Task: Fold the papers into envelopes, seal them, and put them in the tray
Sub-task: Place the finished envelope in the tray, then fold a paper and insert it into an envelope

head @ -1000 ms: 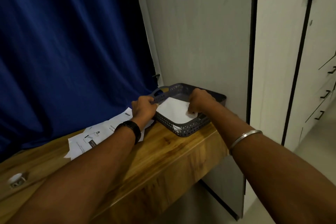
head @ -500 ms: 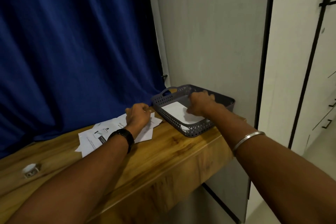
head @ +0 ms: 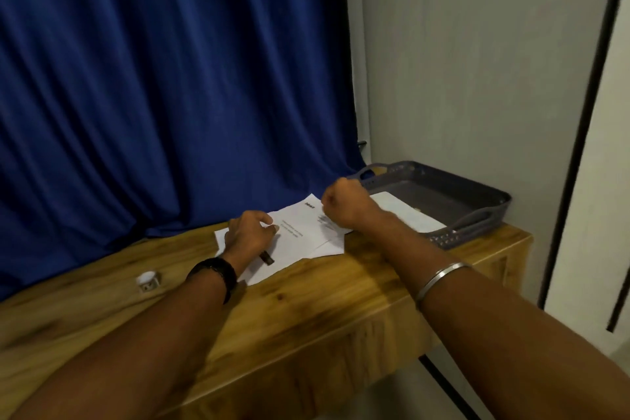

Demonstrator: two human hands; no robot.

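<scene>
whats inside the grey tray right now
One white folded envelope lies flat on the floor of the tray, toward its near-left side; the rest of the floor looks bare. The right forearm covers the envelope's near-left corner, and anything beneath it is hidden.

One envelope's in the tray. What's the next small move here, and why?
Probably pinch the top sheet of the papers with the right hand and start folding: the left hand rests on them, the right hovers curled above, and the tray holds one envelope.
</scene>
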